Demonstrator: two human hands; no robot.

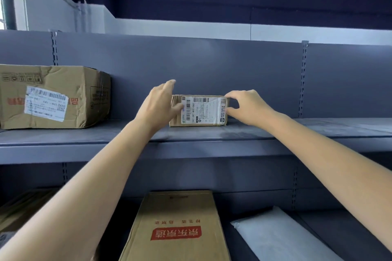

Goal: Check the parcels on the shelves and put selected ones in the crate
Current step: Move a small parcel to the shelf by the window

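Hands, left (158, 104) and right (247, 107), clasp a small parcel (199, 110) on the shelf (297, 133); checking underway, no crate visible.

Light is dim and bluish, with daylight entering through a window (8, 4) at far left (overexposed to white). Soft shadows sit under the shelf (212, 140). Wide-angle distortion bows the edges; the lower corners blur.
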